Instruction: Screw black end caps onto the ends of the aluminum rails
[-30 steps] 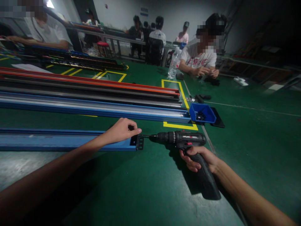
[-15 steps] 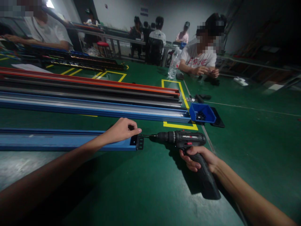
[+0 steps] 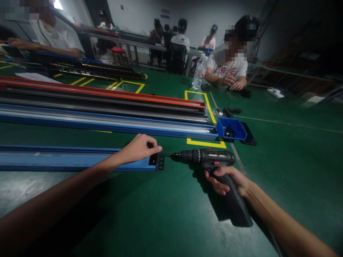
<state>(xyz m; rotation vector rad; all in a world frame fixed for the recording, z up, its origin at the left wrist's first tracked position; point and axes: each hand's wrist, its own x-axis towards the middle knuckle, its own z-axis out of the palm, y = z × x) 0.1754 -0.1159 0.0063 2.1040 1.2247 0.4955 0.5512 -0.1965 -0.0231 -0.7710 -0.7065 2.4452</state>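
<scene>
In my right hand is a black cordless drill, its grip wrapped by my fingers and its long bit pointing left. The bit's tip meets the slotted black end bracket at the end of a blue channel rail lying flat on the green table. My left hand is closed at that end, thumb and curled fingers gripping the bracket's upper part right by the bit tip. My fingers hide that part of the bracket, and any screw at the tip cannot be made out.
Behind lie more long rails: a blue one and an orange one. A blue bin with small black parts stands at their right end, over yellow tape. A water bottle and a co-worker are farther back.
My hands, the drill and the rail hold their places apart from a tiny shift of the whole view. Across the table, the co-worker's hands have moved slightly.
</scene>
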